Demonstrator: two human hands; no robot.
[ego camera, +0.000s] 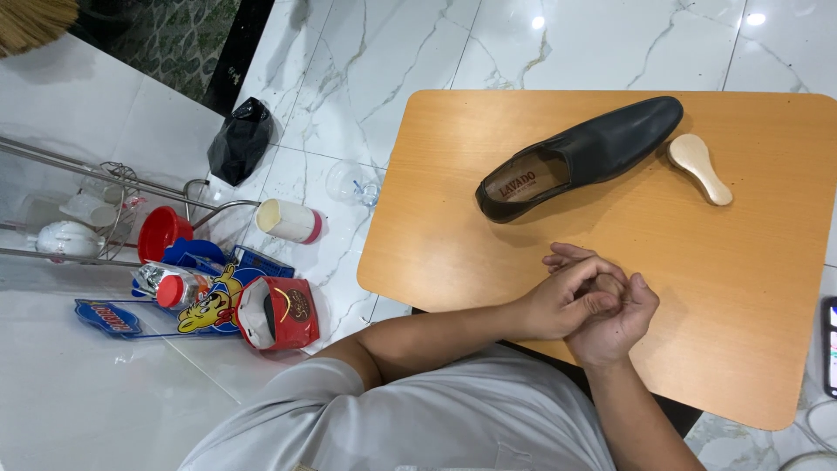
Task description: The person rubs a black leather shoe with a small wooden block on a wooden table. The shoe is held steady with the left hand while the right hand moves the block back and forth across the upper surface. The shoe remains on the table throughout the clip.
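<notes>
My left hand [565, 295] and my right hand [617, 324] are clasped together on the near part of a small wooden table [750, 288]. Neither holds anything. A black leather slip-on shoe [580, 155] lies on its sole at the far side of the table, toe pointing right. Just right of its toe lies a light wooden brush [699, 167], bristles hidden underneath. Both are well beyond my hands.
On the marble floor to the left lie a black bag [240, 139], a white jar with a pink base [290, 221], a red pouch [279, 314], a red cup [161, 233], a clear bottle [353, 185] and a metal rack [96, 187]. A phone edge [830, 344] shows at right.
</notes>
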